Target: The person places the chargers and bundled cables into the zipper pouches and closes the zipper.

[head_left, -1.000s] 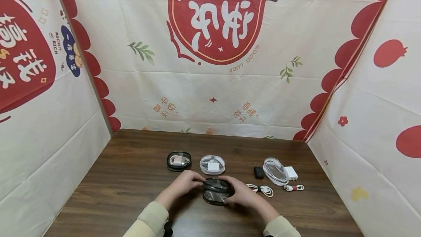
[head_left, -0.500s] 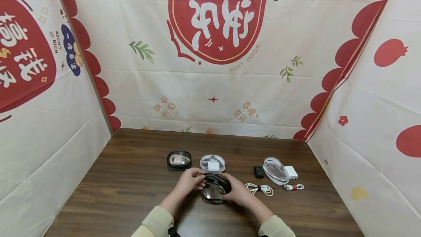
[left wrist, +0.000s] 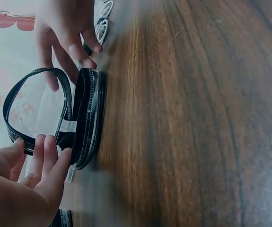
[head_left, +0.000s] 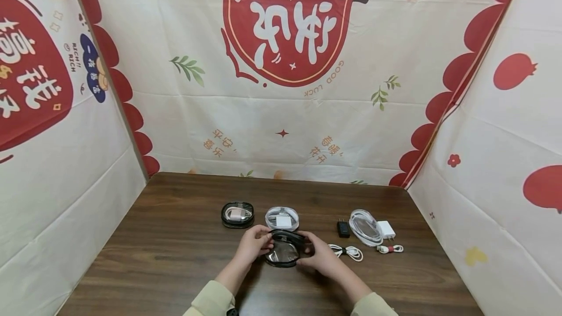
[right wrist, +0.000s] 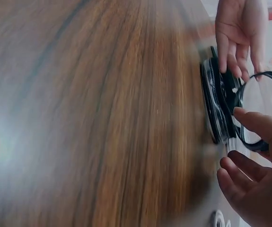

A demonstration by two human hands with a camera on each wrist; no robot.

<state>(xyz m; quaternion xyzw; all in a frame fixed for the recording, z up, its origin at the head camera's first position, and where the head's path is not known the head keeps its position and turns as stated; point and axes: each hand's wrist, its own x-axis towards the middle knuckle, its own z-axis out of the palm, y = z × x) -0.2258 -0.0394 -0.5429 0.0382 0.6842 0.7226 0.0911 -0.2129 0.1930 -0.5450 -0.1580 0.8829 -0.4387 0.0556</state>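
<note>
A small oval zip case (head_left: pixel 281 252) with black edging and clear panels sits on the table, its lid (left wrist: pixel 65 80) raised. My left hand (head_left: pixel 254 245) pinches the left edge of the lid, and its other fingers touch the base near the hinge side, as the left wrist view shows. At the case's right side is my right hand (head_left: pixel 318 253). In the right wrist view its thumb lies by the lid while the other fingers are spread and hold nothing; whether the thumb touches the lid I cannot tell.
Behind stand a closed black-edged case (head_left: pixel 237 215) and a white-edged case (head_left: pixel 282 218), each with a cable and charger inside. To the right lie a black charger (head_left: pixel 343 229), a white-edged case (head_left: pixel 366 228), a white charger (head_left: pixel 386 229) and bundled white cables (head_left: pixel 349 252).
The case's lid has swung up and back, opening the case. My right hand has loosened its grasp on the case's right side; my left hand has stayed at the lid's left edge.
</note>
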